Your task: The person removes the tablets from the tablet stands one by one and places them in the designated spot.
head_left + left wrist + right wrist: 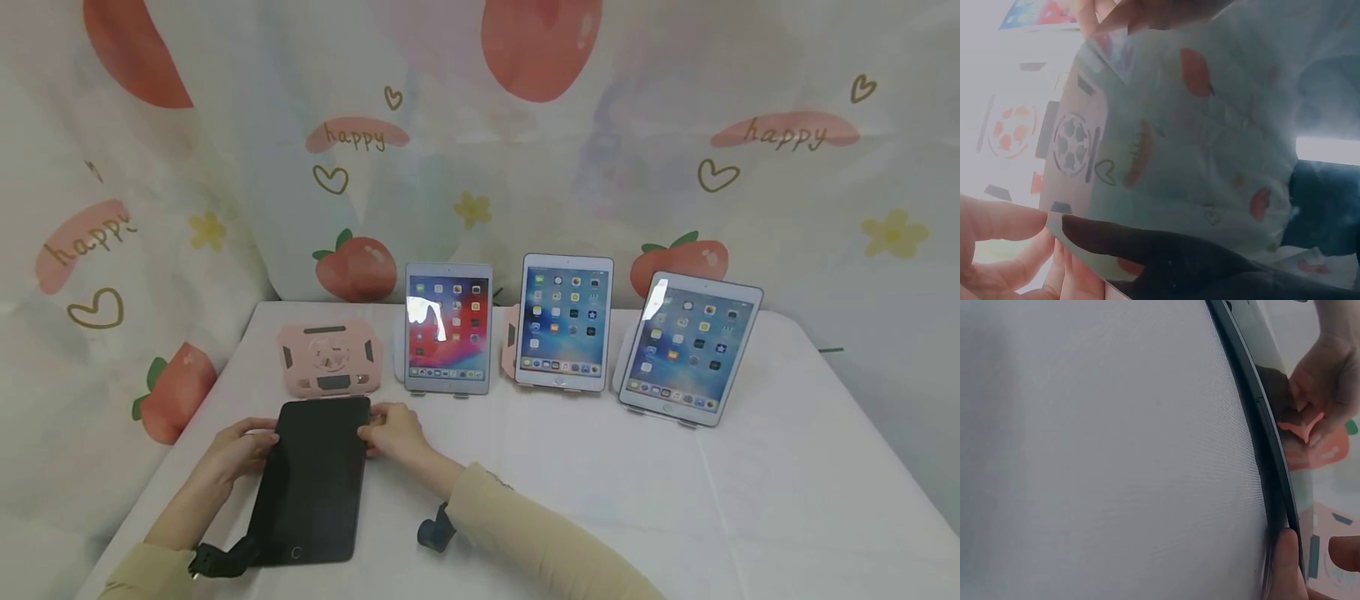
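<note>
A black tablet point(311, 483) with a dark screen stands at the front left of the table. My left hand point(243, 450) grips its upper left edge, thumb at the front rim and fingers behind. On the opposite edge, my right hand point(397, 432) pinches the tablet near its top corner. The glossy screen point(1166, 156) mirrors the wall and a pink stand in the left wrist view. Just beyond the tablet's top edge is that pink stand point(330, 358), with a round football-like cutout. The right wrist view shows the tablet's thin side edge point(1266, 419).
Three lit tablets lean on stands along the back: one with a red and blue screen point(447, 329), a middle white one point(564, 323) and a tilted one point(690, 350) at right. A white cloth point(585, 467) covers the table. A fruit-print curtain point(570, 167) hangs behind.
</note>
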The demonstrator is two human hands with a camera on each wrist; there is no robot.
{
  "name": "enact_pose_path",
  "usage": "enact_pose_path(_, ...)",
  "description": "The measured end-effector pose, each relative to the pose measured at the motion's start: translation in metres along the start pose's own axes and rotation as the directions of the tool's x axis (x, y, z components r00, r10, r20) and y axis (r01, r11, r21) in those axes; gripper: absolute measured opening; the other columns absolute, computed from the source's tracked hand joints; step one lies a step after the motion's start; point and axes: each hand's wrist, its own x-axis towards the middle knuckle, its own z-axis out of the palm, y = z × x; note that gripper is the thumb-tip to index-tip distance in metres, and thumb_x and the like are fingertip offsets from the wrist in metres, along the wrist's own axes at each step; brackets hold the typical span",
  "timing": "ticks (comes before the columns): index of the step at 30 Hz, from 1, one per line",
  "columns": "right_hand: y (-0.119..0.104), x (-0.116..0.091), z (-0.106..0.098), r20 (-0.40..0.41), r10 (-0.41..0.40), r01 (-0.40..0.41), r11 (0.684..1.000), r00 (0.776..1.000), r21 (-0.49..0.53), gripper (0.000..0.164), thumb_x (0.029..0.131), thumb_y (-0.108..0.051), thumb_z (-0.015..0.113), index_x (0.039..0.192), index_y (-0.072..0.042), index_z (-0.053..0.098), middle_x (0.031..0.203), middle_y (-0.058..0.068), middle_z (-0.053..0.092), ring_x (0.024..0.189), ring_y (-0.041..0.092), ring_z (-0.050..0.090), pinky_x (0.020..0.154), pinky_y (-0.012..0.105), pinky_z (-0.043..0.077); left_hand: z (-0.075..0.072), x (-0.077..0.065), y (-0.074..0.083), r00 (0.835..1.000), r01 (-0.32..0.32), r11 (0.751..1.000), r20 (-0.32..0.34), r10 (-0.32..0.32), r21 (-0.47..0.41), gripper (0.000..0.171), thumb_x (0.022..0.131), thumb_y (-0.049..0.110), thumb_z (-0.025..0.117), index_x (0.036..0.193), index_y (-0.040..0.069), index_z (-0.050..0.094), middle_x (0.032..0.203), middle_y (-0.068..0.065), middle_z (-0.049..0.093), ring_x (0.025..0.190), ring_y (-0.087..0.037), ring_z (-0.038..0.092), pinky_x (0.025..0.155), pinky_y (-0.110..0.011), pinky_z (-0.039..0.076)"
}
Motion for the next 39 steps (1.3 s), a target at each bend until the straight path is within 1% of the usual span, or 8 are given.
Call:
enact_pose_path(3, 0.000, -0.001, 0.000, 0.000, -0.002, 0.002, 1.000, 1.000, -0.002, 0.039, 0.088, -0.005, 0.064, 0.124, 0.008, 0.058, 0.077, 0.010, 0.067, 0.057, 0.014, 0.067, 0.056, 0.022, 0.056, 0.001, 0.000, -0.001, 1.000, -0.003, 1.000, -0.008, 0.003, 0.023, 0.046, 0.094, 0.012, 0.051, 0.133, -0.011, 0.042, 0.090, 0.001, 0.068, 0.076, -0.005, 0.059, 0.067, -0.022, 0.050)
enact_pose_path(10, -0.001, -0.001, -0.001, 0.004, 0.006, -0.006, 1.000, 1.000, -0.021, 0.042, 0.088, -0.009, 0.062, 0.125, 0.011, 0.056, 0.113, 0.022, 0.068, 0.069, 0.019, 0.071, 0.063, 0.023, 0.058, 0.006, -0.001, 0.001, 0.998, -0.025, 0.995, -0.053, 0.030, 0.094, 0.045, 0.093, 0.013, 0.049, 0.130, -0.013, 0.046, 0.101, -0.020, 0.067, 0.077, -0.009, 0.060, 0.067, -0.024, 0.049)
enact_pose_path(16, -0.002, -0.003, -0.002, 0.013, -0.013, 0.014, 0.999, 1.000, -0.045, 0.043, 0.087, -0.009, 0.061, 0.125, 0.011, 0.056, 0.121, 0.023, 0.064, 0.073, 0.021, 0.072, 0.068, 0.025, 0.058, 0.009, -0.001, 0.002, 0.995, -0.055, 0.989, -0.075, 0.066, 0.136, 0.044, 0.093, 0.014, 0.051, 0.126, -0.014, 0.048, 0.099, -0.023, 0.065, 0.077, -0.011, 0.059, 0.067, -0.025, 0.050)
enact_pose_path(23, 0.000, -0.004, -0.002, 0.020, -0.048, 0.050, 0.995, 0.999, -0.089, 0.043, 0.087, -0.008, 0.061, 0.125, 0.011, 0.057, 0.120, 0.022, 0.065, 0.074, 0.019, 0.072, 0.067, 0.024, 0.057, 0.009, -0.004, 0.004, 0.993, -0.072, 0.979, -0.073, 0.088, 0.193, 0.043, 0.092, 0.014, 0.050, 0.125, -0.014, 0.049, 0.107, -0.031, 0.062, 0.079, -0.013, 0.060, 0.068, -0.026, 0.051)
enact_pose_path(30, 0.002, -0.005, -0.002, 0.013, -0.053, 0.053, 0.997, 0.999, -0.061, 0.041, 0.087, -0.005, 0.060, 0.124, 0.010, 0.058, 0.118, 0.021, 0.067, 0.074, 0.018, 0.072, 0.066, 0.024, 0.057, 0.011, -0.005, 0.005, 0.993, -0.072, 0.972, -0.076, 0.092, 0.223, 0.044, 0.091, 0.015, 0.047, 0.125, -0.014, 0.048, 0.116, -0.034, 0.057, 0.084, -0.020, 0.062, 0.071, -0.029, 0.053)
enact_pose_path(34, 0.005, -0.004, -0.001, 0.006, -0.061, 0.061, 0.997, 0.998, -0.048, 0.040, 0.086, -0.002, 0.058, 0.124, 0.010, 0.058, 0.098, 0.016, 0.070, 0.071, 0.016, 0.071, 0.063, 0.021, 0.056, 0.012, -0.006, 0.005, 0.992, -0.072, 0.971, -0.081, 0.093, 0.228, 0.045, 0.094, 0.018, 0.049, 0.126, -0.013, 0.047, 0.117, -0.035, 0.057, 0.090, -0.025, 0.064, 0.078, -0.036, 0.056)
enact_pose_path(36, 0.007, -0.003, 0.000, 0.004, -0.063, 0.063, 0.997, 0.998, -0.041, 0.040, 0.085, -0.001, 0.057, 0.124, 0.010, 0.058, 0.086, 0.011, 0.067, 0.069, 0.014, 0.069, 0.061, 0.020, 0.055, 0.012, -0.006, 0.005, 0.992, -0.076, 0.970, -0.081, 0.097, 0.232, 0.045, 0.094, 0.019, 0.049, 0.126, -0.013, 0.047, 0.117, -0.035, 0.057, 0.091, -0.027, 0.064, 0.079, -0.038, 0.056)
enact_pose_path(39, 0.009, -0.004, 0.000, 0.001, -0.068, 0.068, 0.997, 0.998, -0.025, 0.040, 0.085, 0.000, 0.056, 0.124, 0.010, 0.058, 0.079, 0.006, 0.062, 0.067, 0.012, 0.067, 0.062, 0.020, 0.055, 0.012, -0.006, 0.005, 0.992, -0.076, 0.968, -0.078, 0.097, 0.238, 0.045, 0.094, 0.020, 0.049, 0.126, -0.012, 0.047, 0.117, -0.035, 0.057, 0.093, -0.029, 0.064, 0.081, -0.039, 0.056)
